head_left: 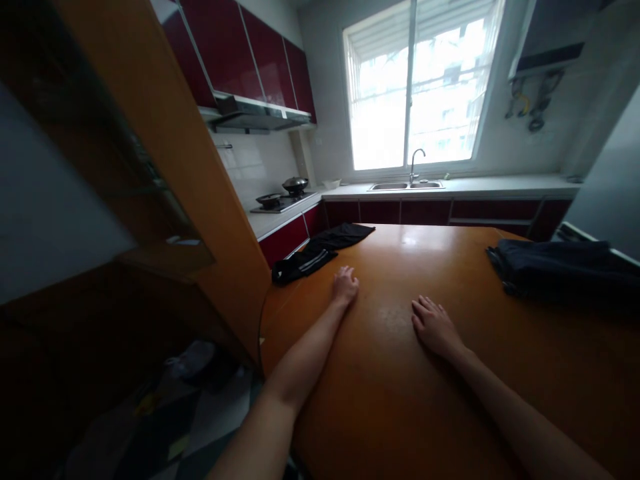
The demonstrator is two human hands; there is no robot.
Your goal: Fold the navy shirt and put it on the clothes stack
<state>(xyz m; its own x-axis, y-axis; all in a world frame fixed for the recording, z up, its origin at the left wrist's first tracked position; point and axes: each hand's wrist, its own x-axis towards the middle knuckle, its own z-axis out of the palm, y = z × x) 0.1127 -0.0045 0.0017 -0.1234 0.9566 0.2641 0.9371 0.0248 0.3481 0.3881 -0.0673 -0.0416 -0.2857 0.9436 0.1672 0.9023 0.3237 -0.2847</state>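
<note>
My left hand (345, 284) lies flat on the orange-brown wooden table (400, 373), fingers stretched out, holding nothing. A black garment (320, 252) lies spread at the table's far left edge, a short way beyond that hand. My right hand (434, 327) rests palm down on the table's middle with its fingers apart and nothing in it. A pile of dark folded clothes (560, 267) sits at the table's right side, well clear of the right hand.
A tall wooden cabinet (165, 167) stands close on the left. Behind the table runs a kitchen counter with a sink (406, 186) under a bright window and a stove with pans (283, 197). Cluttered items lie on the floor at lower left (190, 373).
</note>
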